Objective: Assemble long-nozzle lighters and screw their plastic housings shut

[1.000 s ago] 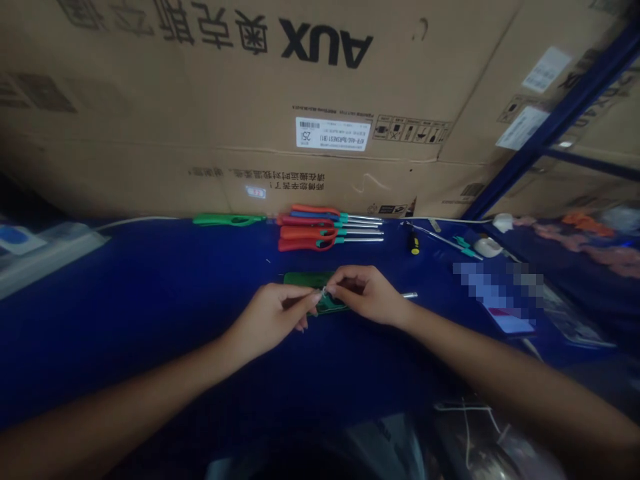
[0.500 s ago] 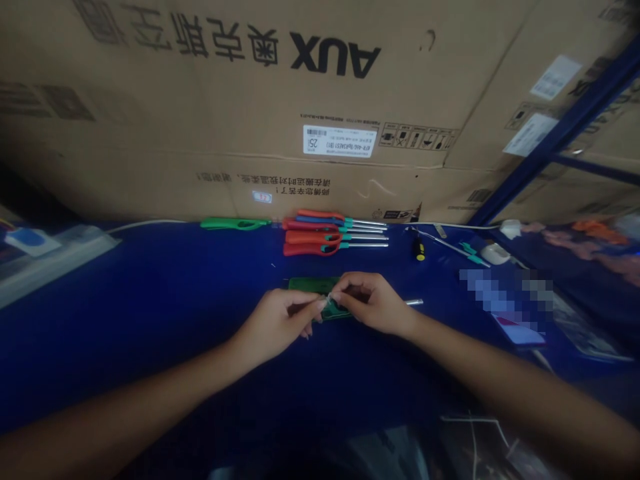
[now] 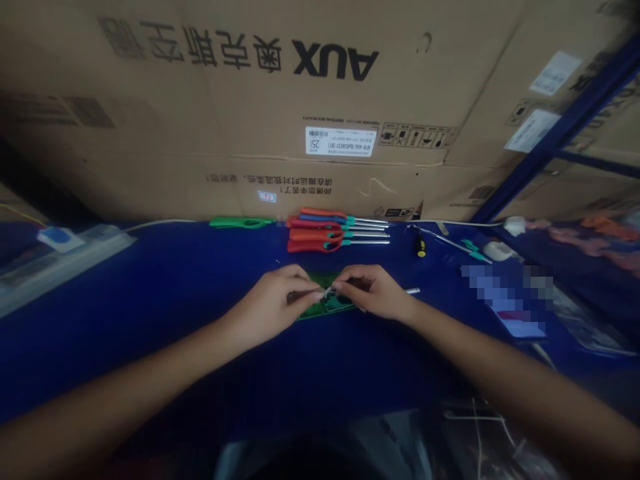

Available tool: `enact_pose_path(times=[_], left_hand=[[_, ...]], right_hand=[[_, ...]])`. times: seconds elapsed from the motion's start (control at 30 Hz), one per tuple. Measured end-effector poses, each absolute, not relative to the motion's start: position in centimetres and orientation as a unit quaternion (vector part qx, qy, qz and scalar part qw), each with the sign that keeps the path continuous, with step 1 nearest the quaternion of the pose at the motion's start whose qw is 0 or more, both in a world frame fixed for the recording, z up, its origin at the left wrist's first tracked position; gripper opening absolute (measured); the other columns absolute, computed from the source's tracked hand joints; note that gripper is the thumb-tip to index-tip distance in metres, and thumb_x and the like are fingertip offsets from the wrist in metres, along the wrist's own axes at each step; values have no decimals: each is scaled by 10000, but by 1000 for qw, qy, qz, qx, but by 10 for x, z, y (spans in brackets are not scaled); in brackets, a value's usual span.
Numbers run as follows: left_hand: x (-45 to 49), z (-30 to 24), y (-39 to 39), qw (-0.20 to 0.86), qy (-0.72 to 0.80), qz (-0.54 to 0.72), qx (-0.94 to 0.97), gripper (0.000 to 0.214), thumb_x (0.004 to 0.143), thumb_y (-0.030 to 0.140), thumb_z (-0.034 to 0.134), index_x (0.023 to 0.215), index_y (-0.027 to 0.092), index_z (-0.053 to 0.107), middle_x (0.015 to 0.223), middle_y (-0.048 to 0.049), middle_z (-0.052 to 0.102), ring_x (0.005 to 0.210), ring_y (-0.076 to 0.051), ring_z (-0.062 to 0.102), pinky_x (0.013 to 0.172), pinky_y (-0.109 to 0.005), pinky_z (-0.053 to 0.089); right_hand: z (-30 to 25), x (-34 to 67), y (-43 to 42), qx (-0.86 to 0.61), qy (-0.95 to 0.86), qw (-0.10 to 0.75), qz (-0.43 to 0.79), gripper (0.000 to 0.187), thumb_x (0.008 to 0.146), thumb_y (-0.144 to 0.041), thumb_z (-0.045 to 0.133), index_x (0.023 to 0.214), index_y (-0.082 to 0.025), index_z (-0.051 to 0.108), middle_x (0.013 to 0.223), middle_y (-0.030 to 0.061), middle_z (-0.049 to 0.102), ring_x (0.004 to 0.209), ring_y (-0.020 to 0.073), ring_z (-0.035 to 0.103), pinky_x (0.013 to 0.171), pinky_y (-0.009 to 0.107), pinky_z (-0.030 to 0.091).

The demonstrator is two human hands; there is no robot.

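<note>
My left hand [image 3: 280, 297] and my right hand [image 3: 371, 289] meet with their fingertips pinched together over a green lighter body [image 3: 311, 312]. Between the two pinches shows a tiny whitish piece [image 3: 328, 291], too small to name. The lighter body lies on the blue table under my fingers and is partly covered by them. A teal part [image 3: 340, 305] shows in it, and its metal tube [image 3: 413, 291] sticks out beyond my right hand.
Several red, orange and blue long-necked lighters [image 3: 315, 239] lie behind my hands, with a green handle shell [image 3: 240, 222] to their left. A yellow-black screwdriver [image 3: 421, 247], a phone [image 3: 517, 320] and a power strip [image 3: 65, 239] are around. A cardboard wall [image 3: 225, 133] closes the back.
My left hand has turned and risen slightly, its lower fingers now tucked out of sight. My right hand stays near the same place. The view has shifted a little.
</note>
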State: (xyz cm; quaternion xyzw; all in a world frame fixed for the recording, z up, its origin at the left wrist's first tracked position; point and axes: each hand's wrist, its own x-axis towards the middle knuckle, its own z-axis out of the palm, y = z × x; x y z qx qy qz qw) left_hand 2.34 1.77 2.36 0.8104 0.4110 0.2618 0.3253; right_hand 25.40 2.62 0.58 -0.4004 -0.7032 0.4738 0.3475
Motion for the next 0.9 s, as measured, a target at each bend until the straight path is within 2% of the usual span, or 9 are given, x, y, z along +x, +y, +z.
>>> enact_pose_path(times=[0.1,0.27,0.53,0.67,0.77,0.9], left_hand=[[15,27,16,221,382,215,871,234,959,324,585,985,231,799,901,-38,608,780,-156,622,733,-275,511],[10,14,14,218,359,209,883,250,961,305,596,1150,227,740,929,-43,660,836,-176,642,745,-271,512],[6,7,12,185,369,232,881,188,969,352,602,1034,220,719,951,-32,711,876,-185,670,767,-268,509],[8,5,11,183,352,235,887,209,986,349,582,1058,230,738,1013,-34,712,896,-171,682,784,-256,508],[9,5,10,171,359,234,887,208,978,337,592,1058,239,758,1019,-32,701,864,-158,684,758,-248,508],[8,9,8,169,379,234,879,204,951,303,599,1040,236,770,966,-32,710,776,-143,669,645,-222,495]], right_hand=[[9,255,26,-397,-715,345,461,352,912,-483,630,902,-137,692,676,-14,591,445,51,448,427,201,353],[13,254,24,-372,-767,331,405,250,946,-373,601,961,-152,718,856,38,650,577,71,507,501,200,392],[13,255,25,-378,-780,318,385,216,941,-325,609,991,-155,733,868,37,659,631,90,526,558,222,409],[15,254,24,-378,-781,311,388,206,943,-305,605,990,-151,733,883,40,664,642,91,542,573,223,420],[16,255,23,-374,-790,309,375,195,946,-299,603,998,-161,731,900,44,666,651,94,554,579,224,429],[18,260,21,-347,-826,304,324,205,953,-284,586,1052,-175,729,936,57,657,623,92,547,554,226,442]])
